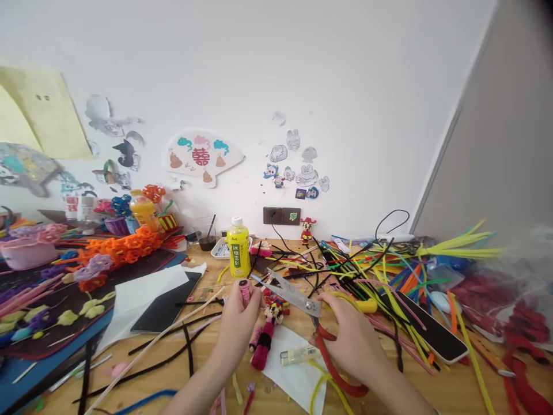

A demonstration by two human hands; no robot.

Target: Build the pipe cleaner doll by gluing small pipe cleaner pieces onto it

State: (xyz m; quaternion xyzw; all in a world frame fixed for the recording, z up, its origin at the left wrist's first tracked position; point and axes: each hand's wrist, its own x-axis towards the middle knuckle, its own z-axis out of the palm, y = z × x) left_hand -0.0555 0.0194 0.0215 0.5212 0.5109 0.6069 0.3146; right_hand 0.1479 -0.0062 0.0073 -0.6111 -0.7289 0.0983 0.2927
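Observation:
My left hand (237, 320) is closed around a small pink fuzzy roll (245, 290) with a dark end. In my right hand (356, 334) are scissors (298, 298) with orange-red handles, their blades apart and pointing toward the left hand. The blade tips are close to the pink roll; I cannot tell whether they touch it. Between my hands lies a small fuzzy doll (273, 320) with a crimson lower body. A pale labelled tube (298, 355) rests on a white sheet (289, 380) beside the scissors.
A yellow drink bottle (239, 251) stands behind my left hand. Colourful pipe cleaners (384, 276) spread over the right side, beside a dark phone (427, 325). On the left are a dark mat (64, 314) with fuzzy flowers and a black tablet (166, 302) under paper.

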